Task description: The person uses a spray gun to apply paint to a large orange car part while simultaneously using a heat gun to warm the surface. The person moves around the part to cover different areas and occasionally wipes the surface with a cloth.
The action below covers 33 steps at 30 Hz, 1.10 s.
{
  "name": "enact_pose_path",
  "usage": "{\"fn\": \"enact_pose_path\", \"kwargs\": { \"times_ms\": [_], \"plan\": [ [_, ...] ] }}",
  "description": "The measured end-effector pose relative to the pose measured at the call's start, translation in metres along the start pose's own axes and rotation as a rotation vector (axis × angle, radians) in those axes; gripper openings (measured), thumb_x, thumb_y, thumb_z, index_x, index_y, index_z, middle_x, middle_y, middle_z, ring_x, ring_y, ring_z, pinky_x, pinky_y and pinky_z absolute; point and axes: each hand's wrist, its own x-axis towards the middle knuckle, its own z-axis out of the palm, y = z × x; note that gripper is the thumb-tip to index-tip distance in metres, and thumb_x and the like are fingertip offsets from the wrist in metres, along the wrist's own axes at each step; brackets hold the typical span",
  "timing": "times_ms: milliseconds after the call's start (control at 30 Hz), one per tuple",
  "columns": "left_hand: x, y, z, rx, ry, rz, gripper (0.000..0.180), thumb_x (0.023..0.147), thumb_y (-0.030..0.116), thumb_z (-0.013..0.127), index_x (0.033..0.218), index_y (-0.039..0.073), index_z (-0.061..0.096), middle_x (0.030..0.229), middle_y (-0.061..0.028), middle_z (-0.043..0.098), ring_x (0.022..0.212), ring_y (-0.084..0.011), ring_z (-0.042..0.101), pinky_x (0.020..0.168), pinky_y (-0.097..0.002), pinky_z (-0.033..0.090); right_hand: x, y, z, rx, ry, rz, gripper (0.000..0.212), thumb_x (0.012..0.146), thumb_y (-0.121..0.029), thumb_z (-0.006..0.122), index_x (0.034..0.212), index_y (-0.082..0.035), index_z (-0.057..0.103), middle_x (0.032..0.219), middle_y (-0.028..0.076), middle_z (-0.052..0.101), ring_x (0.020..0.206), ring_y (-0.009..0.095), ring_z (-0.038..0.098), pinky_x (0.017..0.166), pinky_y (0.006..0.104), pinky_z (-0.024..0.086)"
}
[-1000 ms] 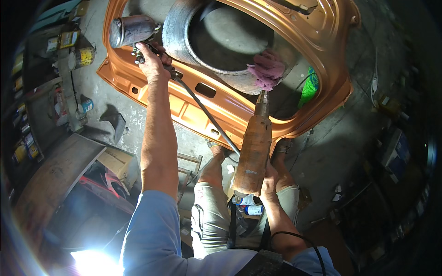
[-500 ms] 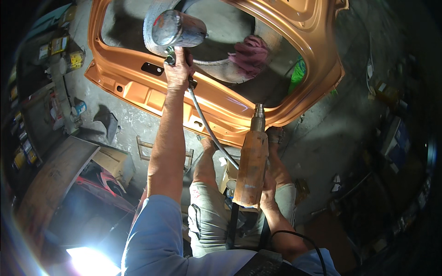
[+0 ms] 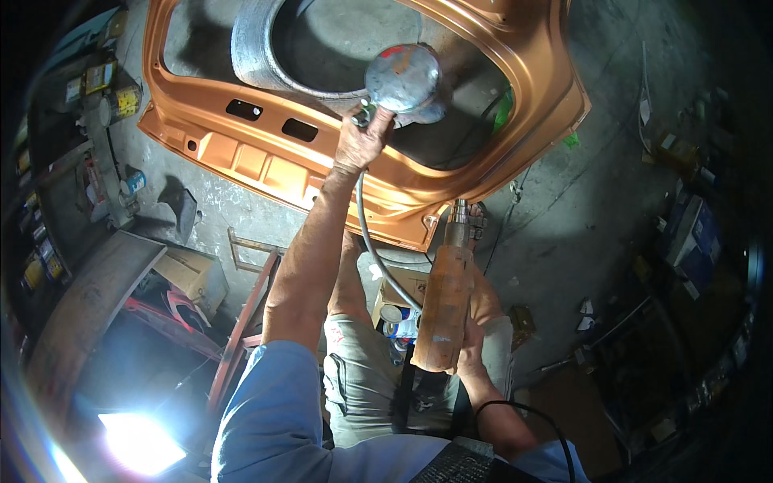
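My left hand (image 3: 364, 146) is closed round the handle of a spray gun, whose round metal cup (image 3: 405, 80) hangs over the window opening of a copper-orange car tailgate (image 3: 270, 171). A grey hose (image 3: 367, 229) runs down from the gun's handle. My right hand (image 3: 470, 350), lower and nearer my body, grips a worn orange heat gun (image 3: 441, 310). Its metal nozzle (image 3: 459, 212) points away from me, close to the tailgate's near right corner. My right fingers are partly hidden behind the heat gun's body.
The tailgate lies over a tire (image 3: 258, 60). Between my legs stand cans (image 3: 391, 314) beside a cardboard box. A bright work lamp (image 3: 141, 443) shines at lower left, near a curved panel (image 3: 88, 298). Tins line the left side; boxes (image 3: 696, 241) sit at right.
My left hand has swung right and slightly nearer with the spray gun, and its cup has turned. The heat gun has dropped slightly toward me. The pink cloth is now out of sight.
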Motion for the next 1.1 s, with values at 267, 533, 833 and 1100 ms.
{"fn": "enact_pose_path", "kwargs": {
  "times_ms": [267,533,833,1100],
  "plan": [
    [0.002,-0.004,-0.013,0.063,-0.041,-0.15,0.053,0.097,0.058,0.065,0.089,0.006,0.067,0.063,-0.0008,0.062,0.048,-0.0093,0.052,0.045,-0.0263,0.039,-0.01,0.001,0.013,-0.097,-0.093,0.065,0.044,0.087,-0.021,0.08,0.123,-0.003,0.064,0.104,0.017,0.074,0.099,0.029,0.074,0.083,0.0372,0.057],
    [0.071,0.028,-0.131,-0.446,0.349,0.032,0.055,0.098,0.063,0.059,0.091,0.009,0.055,0.065,-0.0025,0.052,0.042,-0.0107,0.037,0.041,-0.027,0.033,0.022,-0.006,0.09,-0.081,-0.076,-0.061,0.039,0.097,-0.014,0.066,0.132,-0.001,0.057,0.11,0.018,0.072,0.098,0.031,0.074,0.083,0.0379,0.057],
    [0.101,0.084,-0.26,-0.459,0.647,0.131,0.064,0.095,0.073,0.053,0.09,0.009,0.052,0.063,-0.0039,0.051,0.043,-0.0139,0.04,0.042,-0.0304,0.036,0.08,-0.052,0.164,0.032,-0.131,-0.129,0.04,0.098,-0.009,0.065,0.136,-0.005,0.057,0.105,0.01,0.073,0.092,0.018,0.071,0.078,0.0335,0.057],
    [0.112,0.13,-0.323,-0.34,0.847,0.168,0.058,0.098,0.068,0.053,0.09,0.01,0.053,0.067,-0.0046,0.053,0.047,-0.0143,0.042,0.044,-0.0323,0.039,0.114,-0.094,0.204,0.087,-0.117,-0.115,0.039,0.102,-0.006,0.056,0.141,-0.003,0.057,0.113,0.01,0.072,0.097,0.016,0.068,0.086,0.0314,0.055]
  ]
}}
